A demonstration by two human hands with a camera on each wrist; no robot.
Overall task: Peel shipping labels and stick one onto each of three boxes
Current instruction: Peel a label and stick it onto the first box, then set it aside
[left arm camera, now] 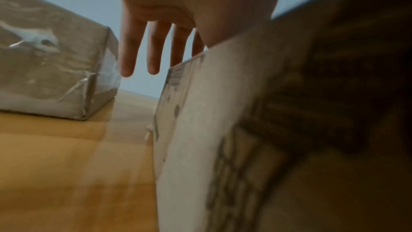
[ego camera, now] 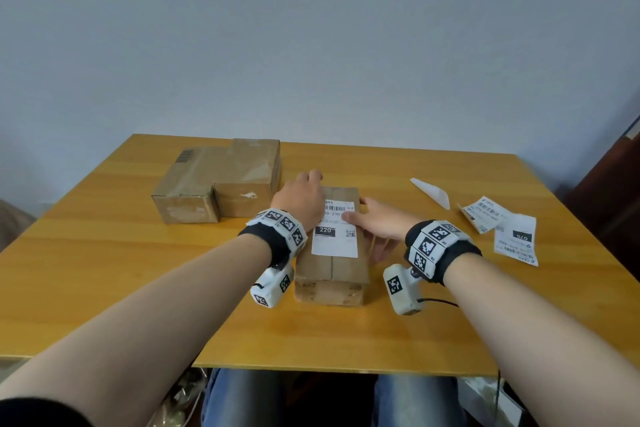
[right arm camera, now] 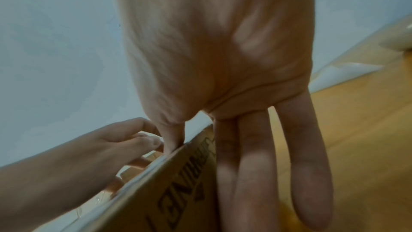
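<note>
Your left hand (ego camera: 300, 198) lies on the narrow brown cardboard box (ego camera: 331, 276), fingers straight and slightly spread. The white shipping label (ego camera: 335, 242) sits on its top. Your right hand (ego camera: 380, 224) flanks the box, fingers straight together, thumb pressing the label.

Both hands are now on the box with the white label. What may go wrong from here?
1. The shipping label crosses the box top seam; weak pressing by the right hand may leave bubbles.
2. The left hand hides its corner, perhaps unstuck.
3. Loose labels lie near the right forearm, which might sweep them.
</note>
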